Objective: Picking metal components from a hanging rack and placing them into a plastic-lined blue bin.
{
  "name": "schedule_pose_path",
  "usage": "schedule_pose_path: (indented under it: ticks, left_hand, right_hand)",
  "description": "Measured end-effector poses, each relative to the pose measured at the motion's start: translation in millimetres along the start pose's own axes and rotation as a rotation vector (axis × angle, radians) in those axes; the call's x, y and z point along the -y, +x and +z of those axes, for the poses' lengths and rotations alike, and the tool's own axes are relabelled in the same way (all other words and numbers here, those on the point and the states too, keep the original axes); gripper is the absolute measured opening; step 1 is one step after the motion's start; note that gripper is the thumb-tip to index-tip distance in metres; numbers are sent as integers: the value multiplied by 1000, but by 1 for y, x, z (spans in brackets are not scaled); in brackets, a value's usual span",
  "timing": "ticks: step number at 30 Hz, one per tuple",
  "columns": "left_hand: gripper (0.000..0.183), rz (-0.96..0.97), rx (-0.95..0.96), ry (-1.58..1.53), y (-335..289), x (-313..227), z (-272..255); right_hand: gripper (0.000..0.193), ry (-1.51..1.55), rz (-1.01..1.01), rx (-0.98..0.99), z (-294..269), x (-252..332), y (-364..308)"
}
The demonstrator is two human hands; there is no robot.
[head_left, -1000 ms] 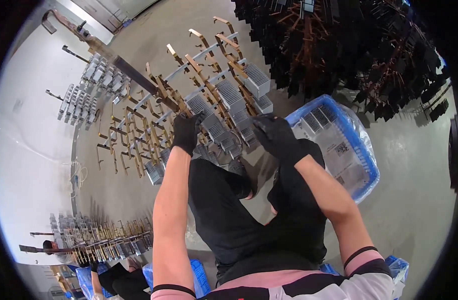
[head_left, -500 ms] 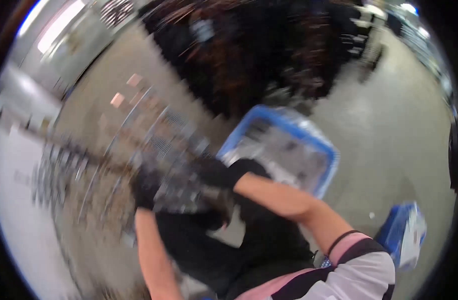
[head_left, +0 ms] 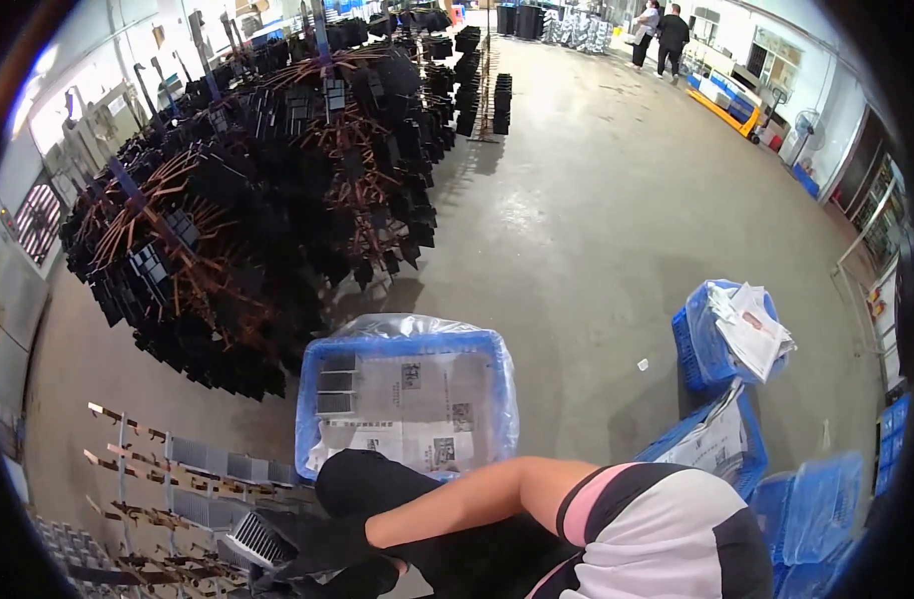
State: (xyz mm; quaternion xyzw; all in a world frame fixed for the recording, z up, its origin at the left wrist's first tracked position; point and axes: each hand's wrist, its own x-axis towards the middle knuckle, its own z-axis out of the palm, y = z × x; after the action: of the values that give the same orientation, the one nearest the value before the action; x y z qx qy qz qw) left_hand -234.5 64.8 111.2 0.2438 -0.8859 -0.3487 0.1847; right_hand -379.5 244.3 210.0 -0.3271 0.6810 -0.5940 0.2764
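My right hand (head_left: 322, 542), in a black glove, reaches across to the lower left and is closed on a grey finned metal heat sink (head_left: 259, 539). This piece is beside a rack (head_left: 128, 479) with copper-coloured hooks, where several similar heat sinks (head_left: 228, 462) hang in rows. I cannot make out my left hand apart from the dark gloved shapes near the lower edge. Ahead of my black-trousered knee stands a blue crate (head_left: 507, 399), lined with clear plastic and printed paper (head_left: 407, 399). A few finned pieces (head_left: 337, 384) lie along its left side.
Tall racks densely hung with black parts (head_left: 247, 200) stand ahead and left. Blue crates with plastic and paper (head_left: 721, 339) are stacked on the right. Further off are a yellow pallet truck (head_left: 726, 110), a standing fan (head_left: 806, 130) and two people (head_left: 672, 40).
My view has swung up and to the right, bringing the far hall into sight. The crate and hanging rack appear lower left. My left forearm has left the picture.
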Motion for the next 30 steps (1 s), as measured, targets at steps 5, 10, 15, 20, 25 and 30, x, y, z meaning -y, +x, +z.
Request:
schedule_pose_path:
  ticks: [5, 10, 15, 20, 25, 30]
  left_hand:
    - [62, 197, 29, 248, -7, -117, -42]
    - [68, 1018, 53, 394, 34, -163, -41]
    - [46, 262, 110, 238, 40, -94, -63]
    - [22, 249, 27, 68, 28, -32, -49]
    - [21, 349, 70, 309, 34, -47, -44]
    - [16, 234, 136, 269, 36, -57, -38]
  right_hand:
    - [100, 90, 4, -28, -23, 25, 2]
    - [63, 523, -298, -316, -53, -26, 26]
    - [45, -248, -267, -491, -170, -89, 10]
    - [75, -827, -102, -446, -163, -162, 8]
    - [77, -931, 73, -216, -119, -220, 37]
    - [74, -1174, 126, -234, -106, -268, 74]
